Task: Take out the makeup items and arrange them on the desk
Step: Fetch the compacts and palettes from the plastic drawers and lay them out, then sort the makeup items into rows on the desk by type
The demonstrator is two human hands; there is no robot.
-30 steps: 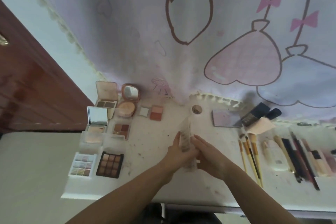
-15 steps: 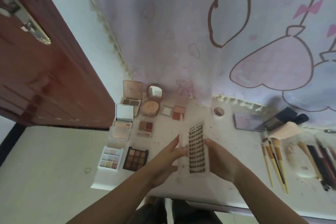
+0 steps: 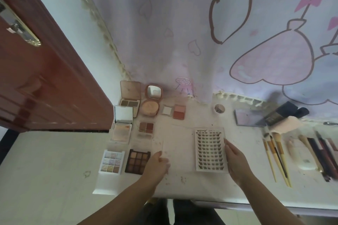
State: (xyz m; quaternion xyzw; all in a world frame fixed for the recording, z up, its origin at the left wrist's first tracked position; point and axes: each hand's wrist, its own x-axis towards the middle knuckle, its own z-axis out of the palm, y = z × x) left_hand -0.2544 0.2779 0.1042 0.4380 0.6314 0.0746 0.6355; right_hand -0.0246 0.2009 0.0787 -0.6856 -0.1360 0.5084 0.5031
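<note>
Lash tray (image 3: 210, 150), a white card marked XOYO with rows of dark lash clusters, lies flat on the white desk (image 3: 182, 186), in the middle between the palettes and the brushes. Right hand (image 3: 236, 160) rests against the tray's right edge with fingers nearly straight, fingertips touching the rim. Left hand (image 3: 157, 165) pinches the near corner of a clear lid (image 3: 173, 144), which lies open on the desk just left of the tray; its fingers are loosely curled.

Left of the lid sit a nine-pan brown eyeshadow palette (image 3: 137, 161) and a nine-pan pastel palette (image 3: 111, 161). Beyond them stand an open highlighter compact (image 3: 121, 130) with its mirror up, a small four-pan palette (image 3: 145, 127), a brow powder case (image 3: 129, 103), a round powder compact (image 3: 150, 107), a white single pan (image 3: 167, 110) and a blush (image 3: 179, 112). To the right lie several makeup brushes (image 3: 276, 155) and a dark bottle (image 3: 281, 113)
</note>
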